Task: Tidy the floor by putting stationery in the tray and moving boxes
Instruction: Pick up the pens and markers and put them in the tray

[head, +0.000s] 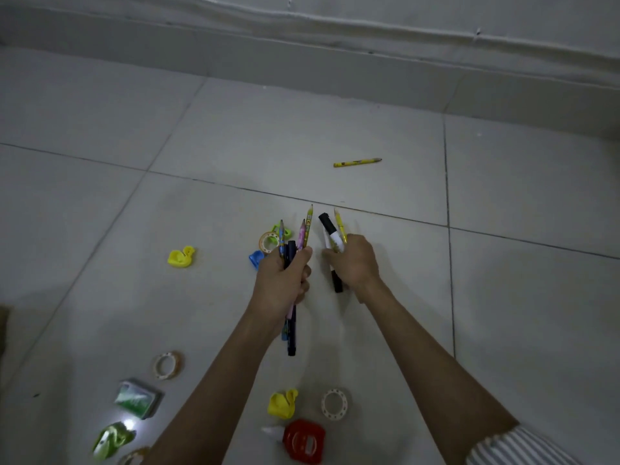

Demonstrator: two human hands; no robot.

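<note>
My left hand (pixel 283 278) is closed around a bunch of pencils and pens (pixel 295 243), their tips pointing away from me above the floor. My right hand (pixel 355 263) grips a black-and-white marker (pixel 330 231) together with a yellow pencil (pixel 340 224). One more yellow pencil (pixel 357 162) lies alone on the tiles farther off, to the right. Just beyond my left hand sit a tape roll (pixel 267 241), a blue piece (pixel 256 258) and a green piece (pixel 285 231). No tray or box is in view.
Scattered on the tiled floor are yellow duck-shaped pieces (pixel 181 257) (pixel 282 403), tape rings (pixel 167 365) (pixel 334 404), a green-patterned pack (pixel 137 397), a green item (pixel 112 439) and a red dispenser (pixel 303 441). A wall with a skirting ledge (pixel 302 62) runs across the far side.
</note>
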